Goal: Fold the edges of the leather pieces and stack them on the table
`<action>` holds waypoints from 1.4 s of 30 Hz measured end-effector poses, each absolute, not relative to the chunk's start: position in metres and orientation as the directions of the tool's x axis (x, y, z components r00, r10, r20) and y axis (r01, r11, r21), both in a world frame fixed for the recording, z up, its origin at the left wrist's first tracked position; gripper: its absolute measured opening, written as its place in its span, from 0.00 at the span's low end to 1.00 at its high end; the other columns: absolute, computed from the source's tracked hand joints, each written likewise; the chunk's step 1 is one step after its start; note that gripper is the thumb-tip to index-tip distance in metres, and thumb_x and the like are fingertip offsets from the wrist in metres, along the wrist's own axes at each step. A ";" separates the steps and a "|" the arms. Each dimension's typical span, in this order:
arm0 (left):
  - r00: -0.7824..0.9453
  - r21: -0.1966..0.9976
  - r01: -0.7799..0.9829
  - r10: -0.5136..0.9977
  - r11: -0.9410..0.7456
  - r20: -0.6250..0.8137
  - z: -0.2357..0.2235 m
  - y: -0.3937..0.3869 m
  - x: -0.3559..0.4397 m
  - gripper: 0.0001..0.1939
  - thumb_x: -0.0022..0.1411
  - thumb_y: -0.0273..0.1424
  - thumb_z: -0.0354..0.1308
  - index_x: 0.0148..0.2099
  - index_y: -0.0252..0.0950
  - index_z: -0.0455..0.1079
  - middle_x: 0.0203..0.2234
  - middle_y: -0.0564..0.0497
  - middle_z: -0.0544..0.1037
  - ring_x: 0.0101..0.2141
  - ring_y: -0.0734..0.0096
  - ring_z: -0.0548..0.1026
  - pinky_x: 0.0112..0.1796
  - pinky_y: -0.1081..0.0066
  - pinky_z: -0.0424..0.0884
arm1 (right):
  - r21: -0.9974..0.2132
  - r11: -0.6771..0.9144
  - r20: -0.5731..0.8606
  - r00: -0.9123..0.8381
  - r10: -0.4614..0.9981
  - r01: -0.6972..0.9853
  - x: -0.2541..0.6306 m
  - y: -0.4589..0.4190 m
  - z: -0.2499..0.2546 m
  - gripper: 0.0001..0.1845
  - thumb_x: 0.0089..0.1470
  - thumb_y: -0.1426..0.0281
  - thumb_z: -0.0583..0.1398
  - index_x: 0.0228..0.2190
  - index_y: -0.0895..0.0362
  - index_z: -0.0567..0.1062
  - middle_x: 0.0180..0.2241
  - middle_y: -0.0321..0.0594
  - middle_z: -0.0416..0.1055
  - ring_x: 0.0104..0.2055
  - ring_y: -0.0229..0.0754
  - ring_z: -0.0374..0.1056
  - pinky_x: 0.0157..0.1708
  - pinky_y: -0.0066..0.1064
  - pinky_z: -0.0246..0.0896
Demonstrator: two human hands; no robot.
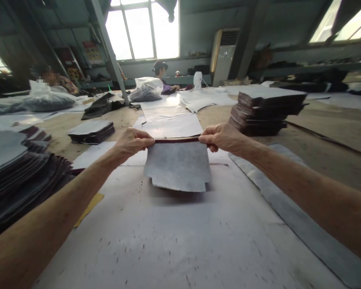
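A grey sheet piece [178, 166] with notched lower corners and a dark red folded-looking edge along its top hangs between both hands. My left hand [135, 140] pinches its upper left corner, fingers closed. At the upper right corner, my right hand [218, 136] grips it the same way between thumb and fingers. The piece tilts toward me, its lower edge slightly above the white paper [156, 237] on the table. Behind the held edge lies another white sheet [174, 125]. Whether the piece is one layer or several, I cannot tell.
Tall stacks of dark-edged pieces stand at left [27, 180] and right [258, 114]. A small stack [92, 131] sits left of centre, near a yellow scrap [88, 208]. A long grey strip [303, 216] lies under my right arm. Plastic bags [146, 89] and seated people are farther back.
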State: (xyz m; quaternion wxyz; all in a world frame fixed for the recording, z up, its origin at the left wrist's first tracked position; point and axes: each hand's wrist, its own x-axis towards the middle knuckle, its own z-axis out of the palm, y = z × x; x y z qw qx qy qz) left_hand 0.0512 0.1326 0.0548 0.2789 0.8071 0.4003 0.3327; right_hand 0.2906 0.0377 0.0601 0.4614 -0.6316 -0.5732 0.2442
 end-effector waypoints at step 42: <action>0.686 0.061 0.536 0.477 -0.842 0.549 0.005 0.069 0.073 0.23 0.63 0.44 0.41 0.53 0.37 0.62 0.49 0.46 0.67 0.47 0.52 0.67 0.47 0.55 0.64 | -0.553 -0.402 0.364 0.645 0.672 0.730 0.387 -0.093 0.032 0.06 0.48 0.74 0.63 0.31 0.59 0.71 0.27 0.38 0.69 0.27 0.39 0.65 0.25 0.26 0.60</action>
